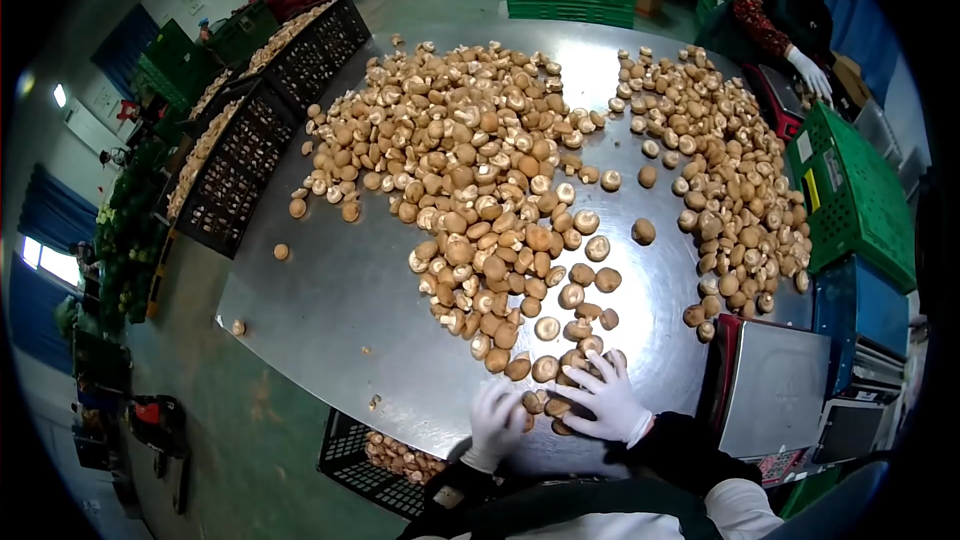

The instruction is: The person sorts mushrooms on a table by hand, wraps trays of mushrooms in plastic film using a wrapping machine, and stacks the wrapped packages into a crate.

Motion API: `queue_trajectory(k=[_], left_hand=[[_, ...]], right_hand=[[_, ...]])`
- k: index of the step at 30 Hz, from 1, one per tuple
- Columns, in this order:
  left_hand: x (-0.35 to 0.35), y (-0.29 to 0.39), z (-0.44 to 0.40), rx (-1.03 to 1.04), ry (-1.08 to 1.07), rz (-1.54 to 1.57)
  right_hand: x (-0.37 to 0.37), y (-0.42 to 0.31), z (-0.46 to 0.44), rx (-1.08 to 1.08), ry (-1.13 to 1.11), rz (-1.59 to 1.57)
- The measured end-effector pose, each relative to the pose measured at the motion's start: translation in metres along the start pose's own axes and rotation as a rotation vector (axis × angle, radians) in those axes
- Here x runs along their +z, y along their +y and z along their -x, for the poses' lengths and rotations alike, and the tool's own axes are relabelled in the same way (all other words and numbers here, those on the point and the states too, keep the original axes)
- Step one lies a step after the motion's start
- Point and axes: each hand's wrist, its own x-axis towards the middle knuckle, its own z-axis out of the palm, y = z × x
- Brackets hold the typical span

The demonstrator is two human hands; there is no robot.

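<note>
White gloves cover both of my hands at the near edge of a steel table. My left hand (497, 423) is curled with its fingers close together beside a few brown mushrooms (533, 402); what lies inside its fingers is hidden. My right hand (606, 403) is spread flat, its fingers reaching over mushrooms at the near end of the pile. The large mushroom pile (470, 150) stretches from the far side of the table down to my hands. Some caps near me lie stem side up, such as the pale mushroom (547, 328).
A second mushroom heap (740, 190) lies on the right. Beside it stand a green crate (850, 185) and a grey-topped scale (775, 385). Black crates (225, 175) line the left edge; another black crate (345, 460) sits below. A co-worker's gloved hand (808, 73) is at far right.
</note>
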Motion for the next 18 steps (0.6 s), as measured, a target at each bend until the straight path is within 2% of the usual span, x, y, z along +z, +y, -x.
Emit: queue_trajectory(k=[2, 5, 6, 8, 10, 12, 14, 16, 17, 18], left_hand=[[-0.011, 0.002, -0.028, -0.217, 0.103, -0.164], [-0.018, -0.013, -0.063, -0.377, 0.050, -0.312], [-0.015, -0.018, -0.067, -0.371, 0.050, -0.313], [-0.009, -0.025, -0.074, -0.555, -0.109, -0.392], [-0.009, -0.038, -0.072, -0.498, -0.099, -0.454], [-0.013, -0.052, -0.059, -0.534, 0.051, -0.021], [-0.031, -0.034, -0.049, -0.778, 0.217, 0.419], [-0.063, -0.033, -0.024, -0.746, 0.330, 0.456], [-0.079, -0.034, -0.009, -0.755, 0.493, 0.564], [-0.103, -0.030, 0.004, -0.820, 0.537, 0.387]], right_hand=[[0.003, 0.002, 0.001, 0.047, 0.183, -0.101], [0.003, 0.000, -0.026, 0.053, 0.263, -0.225], [0.002, -0.001, -0.039, 0.055, 0.205, -0.266], [0.005, -0.007, -0.065, 0.069, 0.133, -0.233], [0.024, -0.006, -0.093, 0.067, 0.072, -0.185], [0.043, -0.004, -0.115, 0.072, -0.033, -0.103], [0.061, 0.004, -0.127, 0.040, -0.156, 0.005], [0.058, -0.001, -0.128, 0.034, -0.133, 0.017], [0.054, -0.010, -0.125, 0.052, -0.011, -0.089], [0.049, -0.020, -0.121, 0.071, 0.107, -0.195]])
